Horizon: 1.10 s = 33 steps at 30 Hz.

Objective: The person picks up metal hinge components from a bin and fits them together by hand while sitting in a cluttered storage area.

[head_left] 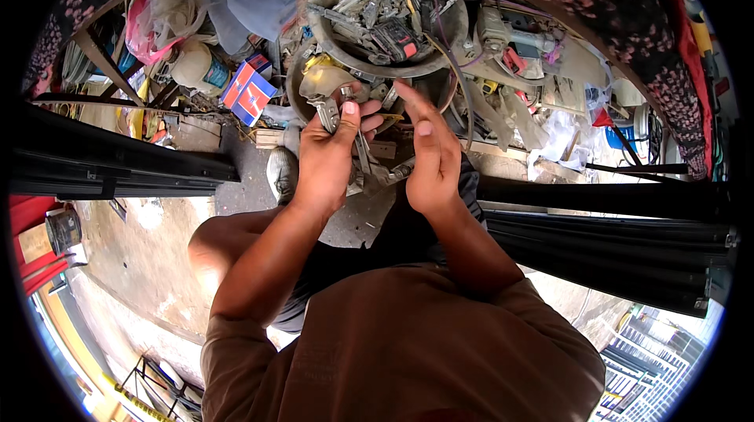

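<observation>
My left hand (323,161) is closed around a silver metal piece (328,116), flat and bracket-like with small holes; its exact kind I cannot make out. The thumb presses along it, near a short round metal end at the top. My right hand (434,157) is held up just to the right, fingers stretched out and apart from the piece. Between the hands, lower down, are more metal parts, partly hidden. Just beyond stands a round grey basin (428,69) heaped with metal scrap (369,10). A second container (296,88) is partly covered by it and by my left hand.
A blue, orange and white box (249,94) lies left of the basin, near a pink and clear plastic bag (149,37). To the right are loose parts and clear plastic (561,139). Dark metal beams (133,157) run on both sides. My shoe (281,175) rests on the floor.
</observation>
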{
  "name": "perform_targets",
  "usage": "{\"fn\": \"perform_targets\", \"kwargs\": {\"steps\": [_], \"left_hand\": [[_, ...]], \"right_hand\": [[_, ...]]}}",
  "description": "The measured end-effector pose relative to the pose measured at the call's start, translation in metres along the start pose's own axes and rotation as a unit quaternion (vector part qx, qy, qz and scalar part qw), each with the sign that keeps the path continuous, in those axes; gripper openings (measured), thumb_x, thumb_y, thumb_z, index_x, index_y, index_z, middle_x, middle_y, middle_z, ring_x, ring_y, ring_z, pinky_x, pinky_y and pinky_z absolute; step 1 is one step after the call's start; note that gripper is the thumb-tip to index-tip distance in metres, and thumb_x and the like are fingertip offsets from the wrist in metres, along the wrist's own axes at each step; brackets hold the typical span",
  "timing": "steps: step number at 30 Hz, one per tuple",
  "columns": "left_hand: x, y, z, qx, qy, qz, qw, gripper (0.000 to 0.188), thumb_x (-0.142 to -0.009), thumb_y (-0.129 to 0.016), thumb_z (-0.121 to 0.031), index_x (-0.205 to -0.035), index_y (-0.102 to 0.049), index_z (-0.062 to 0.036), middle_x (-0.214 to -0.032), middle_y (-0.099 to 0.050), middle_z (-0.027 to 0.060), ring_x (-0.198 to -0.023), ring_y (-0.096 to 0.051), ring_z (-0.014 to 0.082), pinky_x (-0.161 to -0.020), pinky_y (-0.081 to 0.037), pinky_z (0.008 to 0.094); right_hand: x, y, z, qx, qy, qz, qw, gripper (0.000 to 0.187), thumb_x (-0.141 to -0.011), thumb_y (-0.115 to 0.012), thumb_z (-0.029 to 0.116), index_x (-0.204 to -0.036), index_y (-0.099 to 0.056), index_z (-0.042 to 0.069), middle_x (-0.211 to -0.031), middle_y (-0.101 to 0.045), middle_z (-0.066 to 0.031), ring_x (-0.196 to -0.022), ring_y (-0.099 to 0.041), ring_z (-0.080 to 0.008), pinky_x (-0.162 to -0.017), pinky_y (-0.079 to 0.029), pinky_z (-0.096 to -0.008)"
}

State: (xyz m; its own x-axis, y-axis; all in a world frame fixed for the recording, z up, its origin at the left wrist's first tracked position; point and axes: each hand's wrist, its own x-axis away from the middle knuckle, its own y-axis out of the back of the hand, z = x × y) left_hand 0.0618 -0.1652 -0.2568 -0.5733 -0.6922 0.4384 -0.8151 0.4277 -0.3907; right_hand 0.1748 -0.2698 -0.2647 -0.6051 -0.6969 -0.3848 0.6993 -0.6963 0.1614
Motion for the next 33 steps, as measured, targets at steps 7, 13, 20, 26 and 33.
{"fn": "perform_targets", "kwargs": {"steps": [7,13,20,26,33], "left_hand": [[0.002,-0.006,0.007,-0.034,-0.047,0.04,0.997,0.043,-0.111,-0.058,-0.028,-0.147,-0.055,-0.0044,-0.122,-0.073,0.0099,-0.108,-0.071,0.0177,-0.088,-0.054,0.0297],[0.003,-0.003,0.018,-0.038,-0.058,0.067,0.995,0.045,-0.11,-0.058,-0.027,-0.149,-0.053,-0.0031,-0.127,-0.072,0.0089,-0.117,-0.068,0.0162,-0.088,-0.054,0.0272],[0.002,-0.004,0.019,-0.035,-0.082,0.095,0.991,0.044,-0.111,-0.057,-0.025,-0.149,-0.053,-0.0034,-0.128,-0.072,0.0079,-0.117,-0.067,0.0162,-0.092,-0.053,0.028],[-0.007,0.004,0.005,-0.056,-0.028,0.125,0.99,0.045,-0.111,-0.056,-0.028,-0.152,-0.053,-0.0088,-0.136,-0.068,0.0096,-0.117,-0.069,0.02,-0.093,-0.056,0.0346],[-0.013,0.014,0.005,-0.071,0.003,0.103,0.992,0.026,-0.107,-0.064,-0.014,-0.13,-0.068,-0.0049,-0.108,-0.076,0.0043,-0.09,-0.069,0.0093,-0.079,-0.059,0.0271]], "right_hand": [[0.0,-0.004,0.008,-0.073,-0.053,0.014,0.996,0.051,-0.113,-0.034,0.026,-0.145,-0.055,-0.008,-0.135,-0.066,-0.0275,-0.125,-0.065,-0.0325,-0.109,-0.046,-0.0386],[-0.003,-0.006,0.013,-0.011,-0.064,0.026,0.998,0.049,-0.114,-0.035,0.027,-0.144,-0.056,-0.006,-0.135,-0.067,-0.0241,-0.116,-0.07,-0.0286,-0.101,-0.052,-0.0379],[-0.006,-0.017,-0.007,-0.097,-0.151,-0.021,0.984,0.05,-0.115,-0.034,0.031,-0.136,-0.062,-0.004,-0.115,-0.072,-0.0137,-0.097,-0.07,-0.0185,-0.081,-0.057,-0.03],[-0.014,0.01,-0.027,-0.235,-0.264,0.017,0.935,0.057,-0.114,-0.033,0.031,-0.125,-0.065,-0.014,-0.122,-0.071,-0.0191,-0.117,-0.067,-0.0273,-0.11,-0.048,-0.0367],[-0.031,0.007,-0.019,-0.366,-0.257,0.028,0.894,0.076,-0.107,-0.039,0.05,-0.151,-0.04,-0.012,-0.147,-0.057,-0.0265,-0.138,-0.055,-0.037,-0.122,-0.035,-0.0469]]}}
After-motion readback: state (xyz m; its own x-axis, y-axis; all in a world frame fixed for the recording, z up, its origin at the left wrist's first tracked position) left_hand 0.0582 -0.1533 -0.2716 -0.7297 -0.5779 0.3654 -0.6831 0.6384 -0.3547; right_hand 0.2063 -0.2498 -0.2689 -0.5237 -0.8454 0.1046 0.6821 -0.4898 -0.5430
